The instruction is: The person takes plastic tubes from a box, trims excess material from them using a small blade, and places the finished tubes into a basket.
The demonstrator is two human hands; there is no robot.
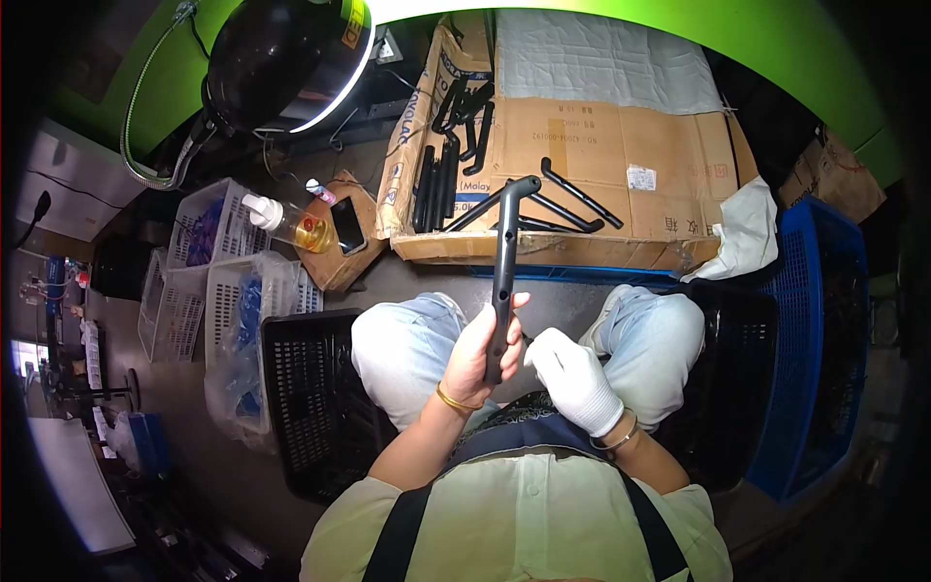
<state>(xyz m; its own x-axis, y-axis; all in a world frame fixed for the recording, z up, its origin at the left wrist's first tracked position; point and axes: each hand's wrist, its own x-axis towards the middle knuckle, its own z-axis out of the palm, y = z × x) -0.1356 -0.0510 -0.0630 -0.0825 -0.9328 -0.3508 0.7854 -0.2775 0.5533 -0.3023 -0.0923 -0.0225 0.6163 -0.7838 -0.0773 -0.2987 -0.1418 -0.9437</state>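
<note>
One black tube [506, 247] in your left hand [473, 351]: upright over your lap, bent end up, holes along its side, bare fingers wrapped around the lower end. Your right hand [574, 380], white-gloved, is just beside it, fingers bent inward; can't tell if they pinch anything.

Readable text: "LED" on the yellow tag [355, 21] of the black lamp [281, 58]. Cardboard box [582, 145] in front of you: blue letters on the left flap, roughly "TOYOLA"; "(Malay" and "5.0k" printed inside; a few Chinese characters upside down or sideways to you. Small number line and white sticker [641, 177] too fine to read.

Your work surface is that box: more black tubes [580, 194] on it, stacked toward its left side, a few loose near the front edge. Crumpled white sheet [606, 63] over the far part.

Room: green surface [824, 58] behind, grey floor [184, 388]. Left of you: small carton [335, 267] carrying a phone [347, 227] and a bottle [301, 225] of yellowish liquid, plus white baskets [218, 291]. Black crates [305, 388] flank your knees; blue crate [810, 359] far right.
</note>
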